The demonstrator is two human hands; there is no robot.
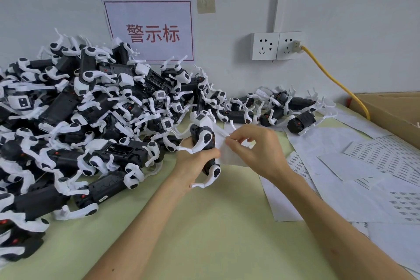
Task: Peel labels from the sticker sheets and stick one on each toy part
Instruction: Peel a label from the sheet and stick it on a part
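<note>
My left hand (193, 163) grips a black-and-white toy robot dog (205, 141) above the green table, holding it upright with its head up. A white sticker sheet (229, 154) is held against the toy's right side. My right hand (254, 148) pinches the sheet's upper edge between thumb and fingers. Whether a label is lifted off is too small to tell. More sticker sheets (375, 157) printed with small labels lie spread on the table to the right.
A big pile of toy dogs (86, 109) fills the left and back of the green table (204, 223). A smaller group of toy dogs (279, 109) lies by the wall. A cardboard box (391, 109) stands at the right. A yellow cable (336, 79) runs from the wall socket.
</note>
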